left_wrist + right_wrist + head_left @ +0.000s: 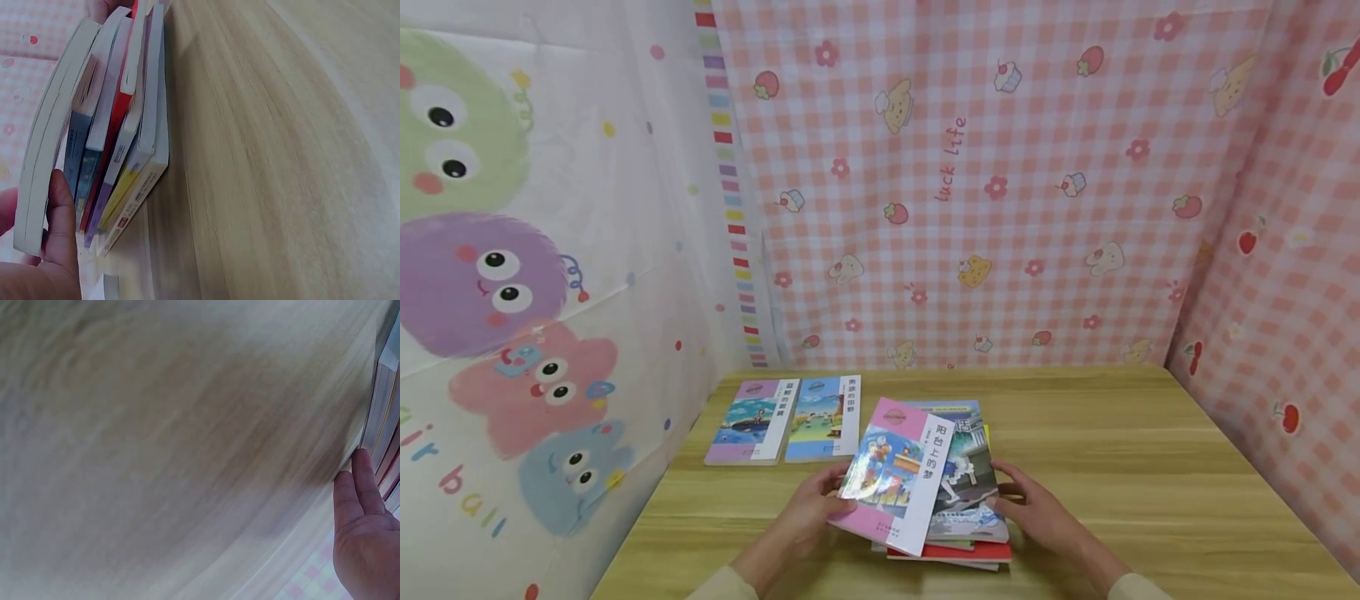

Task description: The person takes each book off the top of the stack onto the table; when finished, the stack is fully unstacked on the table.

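My left hand [808, 510] pinches a pink-and-white paperback book [891, 475] by its left edge, thumb on the cover. The book sits tilted, overlapping the left part of a stack of books [973, 479]. In the left wrist view, the left hand [53, 231] grips the lower end of the held book [47, 144], which leans apart from the stack [134, 137] there. My right hand [1033, 507] rests against the stack's right side. The right wrist view shows the right hand [362, 519] with straight fingers at the stacked books' edges [384, 406].
Toward the back left of the wooden table [1112, 450], a pink-and-white book [752, 421] and a blue-and-white book [824, 418] lie flat side by side. A checked curtain [970, 233] hangs behind the table, and a white printed curtain [647, 208] hangs on the left.
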Demonstrator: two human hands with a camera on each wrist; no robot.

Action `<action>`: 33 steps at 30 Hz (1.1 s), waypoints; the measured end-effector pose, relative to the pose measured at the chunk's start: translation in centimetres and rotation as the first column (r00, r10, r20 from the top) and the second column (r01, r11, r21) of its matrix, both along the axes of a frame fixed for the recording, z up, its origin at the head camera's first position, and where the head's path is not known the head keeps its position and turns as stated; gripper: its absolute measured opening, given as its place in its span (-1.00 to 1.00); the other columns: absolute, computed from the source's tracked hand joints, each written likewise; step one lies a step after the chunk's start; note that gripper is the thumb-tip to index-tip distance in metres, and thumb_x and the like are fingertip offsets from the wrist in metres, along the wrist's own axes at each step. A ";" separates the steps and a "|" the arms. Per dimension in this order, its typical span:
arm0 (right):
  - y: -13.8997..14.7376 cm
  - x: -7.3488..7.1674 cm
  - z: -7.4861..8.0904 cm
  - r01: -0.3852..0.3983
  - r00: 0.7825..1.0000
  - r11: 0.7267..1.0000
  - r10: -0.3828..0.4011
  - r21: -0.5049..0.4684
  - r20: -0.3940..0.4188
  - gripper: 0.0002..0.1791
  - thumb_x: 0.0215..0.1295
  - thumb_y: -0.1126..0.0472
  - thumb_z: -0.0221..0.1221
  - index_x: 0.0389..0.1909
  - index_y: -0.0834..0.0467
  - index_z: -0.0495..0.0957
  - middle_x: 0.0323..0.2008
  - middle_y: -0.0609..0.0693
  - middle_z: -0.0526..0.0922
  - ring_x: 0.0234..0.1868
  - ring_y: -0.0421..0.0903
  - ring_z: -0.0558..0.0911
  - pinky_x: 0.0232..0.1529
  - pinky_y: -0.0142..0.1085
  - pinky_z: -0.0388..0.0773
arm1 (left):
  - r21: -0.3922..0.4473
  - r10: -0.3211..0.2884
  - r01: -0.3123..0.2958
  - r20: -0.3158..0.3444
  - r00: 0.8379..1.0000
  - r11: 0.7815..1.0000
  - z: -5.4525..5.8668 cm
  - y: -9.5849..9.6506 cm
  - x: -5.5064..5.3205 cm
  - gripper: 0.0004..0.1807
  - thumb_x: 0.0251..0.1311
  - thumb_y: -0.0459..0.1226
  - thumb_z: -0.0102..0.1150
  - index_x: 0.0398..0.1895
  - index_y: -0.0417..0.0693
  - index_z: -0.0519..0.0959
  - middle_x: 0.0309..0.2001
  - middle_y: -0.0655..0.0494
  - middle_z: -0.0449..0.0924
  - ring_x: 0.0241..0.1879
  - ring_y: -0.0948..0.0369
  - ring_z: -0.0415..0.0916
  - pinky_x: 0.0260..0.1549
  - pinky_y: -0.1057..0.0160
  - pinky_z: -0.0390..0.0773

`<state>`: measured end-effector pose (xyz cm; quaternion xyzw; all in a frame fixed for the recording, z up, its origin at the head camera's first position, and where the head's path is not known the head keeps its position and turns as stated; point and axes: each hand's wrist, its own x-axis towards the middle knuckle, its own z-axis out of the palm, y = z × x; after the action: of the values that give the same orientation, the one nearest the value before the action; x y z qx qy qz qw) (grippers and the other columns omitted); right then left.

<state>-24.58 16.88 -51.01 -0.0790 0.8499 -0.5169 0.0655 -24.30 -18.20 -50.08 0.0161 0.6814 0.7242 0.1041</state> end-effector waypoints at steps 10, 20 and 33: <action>0.1 -0.3 0.1 0.007 1.000 1.000 -0.007 -0.006 0.003 -0.28 0.33 0.11 0.28 0.45 0.18 0.27 0.12 0.32 0.57 0.15 0.28 0.54 0.16 0.22 0.41 | 0.024 0.088 -0.089 0.040 0.995 0.996 0.7 -2.1 0.0 -0.26 0.12 -0.61 0.14 0.42 -0.39 0.20 0.19 -0.27 0.33 -0.15 0.10 0.54 -0.25 0.24 0.63; 0.1 -0.2 -0.2 -0.015 1.000 1.000 0.014 -0.026 -0.018 -0.29 0.34 0.17 0.27 0.44 0.24 0.26 0.10 0.34 0.57 0.13 0.28 0.55 0.12 0.17 0.46 | 0.005 0.203 -0.204 0.074 0.976 0.979 0.6 -5.2 0.7 -0.28 0.14 -0.62 0.11 0.42 -0.37 0.22 0.20 -0.26 0.33 -0.19 0.11 0.56 -0.33 0.24 0.60; 0.0 0.0 -0.2 -0.014 1.000 0.999 0.014 -0.040 -0.009 -0.29 0.33 0.18 0.28 0.44 0.24 0.25 0.10 0.38 0.56 0.12 0.30 0.56 0.12 0.18 0.47 | -0.076 0.303 -0.295 0.162 0.939 0.953 0.2 -10.8 1.6 -0.26 0.22 -0.58 0.11 0.47 -0.36 0.12 0.29 -0.35 0.20 -0.16 0.16 0.55 -0.18 0.21 0.63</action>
<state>-24.61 16.92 -51.25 -0.0884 0.8390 -0.5331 0.0639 -22.67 -29.01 -49.88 -0.1528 0.6825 0.7129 0.0517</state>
